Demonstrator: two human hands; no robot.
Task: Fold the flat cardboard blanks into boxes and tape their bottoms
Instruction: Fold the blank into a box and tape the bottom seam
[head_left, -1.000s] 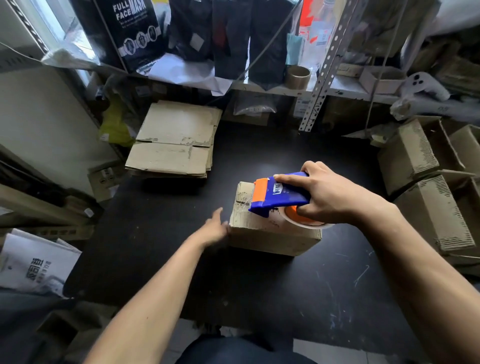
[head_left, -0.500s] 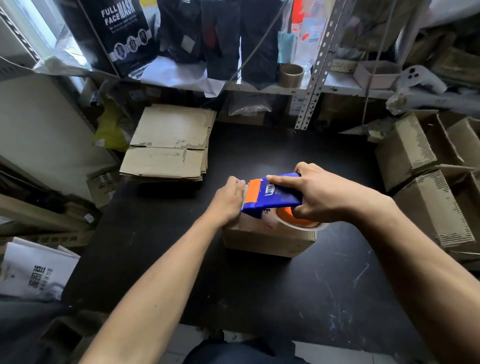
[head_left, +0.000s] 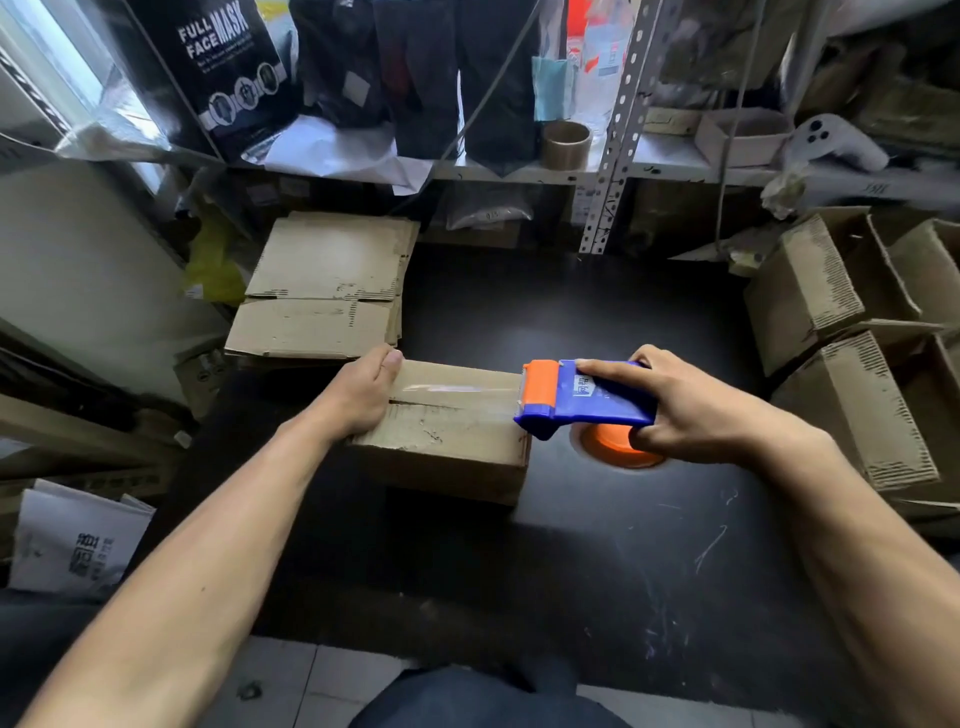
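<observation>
A small folded cardboard box (head_left: 447, 441) lies bottom-up on the black table (head_left: 597, 545), a strip of clear tape running along its flap seam. My left hand (head_left: 358, 395) grips the box's left end, thumb on top. My right hand (head_left: 685, 410) grips a blue and orange tape dispenser (head_left: 582, 400), index finger stretched along its top. The dispenser's orange head sits at the box's right edge, and the tape roll hangs past the box over the table.
A stack of flat cardboard blanks (head_left: 327, 291) lies at the table's back left. Several folded boxes (head_left: 852, 353) are piled at the right. A metal shelf (head_left: 613, 171) with a tape roll (head_left: 566, 145) and bags stands behind. White paper bags (head_left: 78, 545) lie lower left.
My right hand has drawn the dispenser from the box's left end across to its right edge, laying tape. My left hand moved from the box's side up onto its left end.
</observation>
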